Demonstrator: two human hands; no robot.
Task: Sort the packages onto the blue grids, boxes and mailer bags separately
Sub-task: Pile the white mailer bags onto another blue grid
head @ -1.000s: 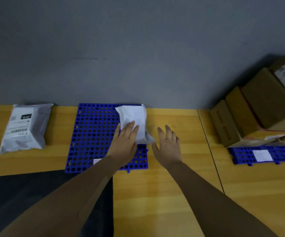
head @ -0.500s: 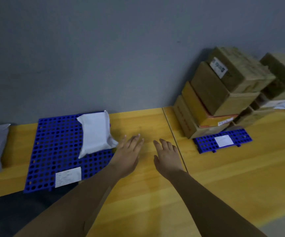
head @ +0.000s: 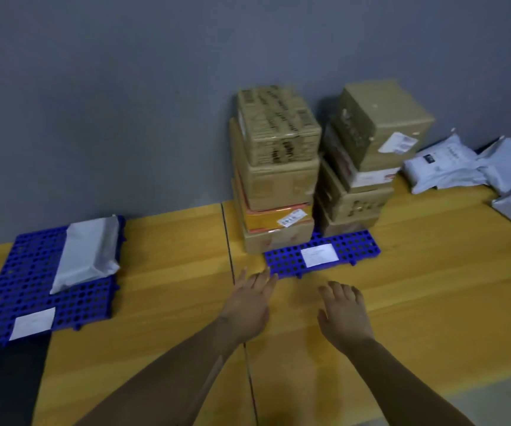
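Note:
A white mailer bag [head: 89,253] lies on the left blue grid [head: 27,287], which has a white label at its near edge. Two stacks of brown cardboard boxes [head: 278,173] stand on the right blue grid [head: 352,247] against the wall. Several white mailer bags [head: 463,167] lie loose at the far right. My left hand [head: 248,305] hovers palm down over the table just in front of the right grid, fingers straight, holding nothing. My right hand [head: 344,315] is beside it, fingers relaxed and empty.
The wooden table [head: 171,272] has a seam running between the two grids. A grey wall stands directly behind the packages. A black mat [head: 5,379] covers the table's near left corner. The table's near edge shows at bottom right.
My left hand let go of the white mailer bag on the left grid. Both hands and my view have swung right toward the box stacks, bringing the loose mailer bags into sight.

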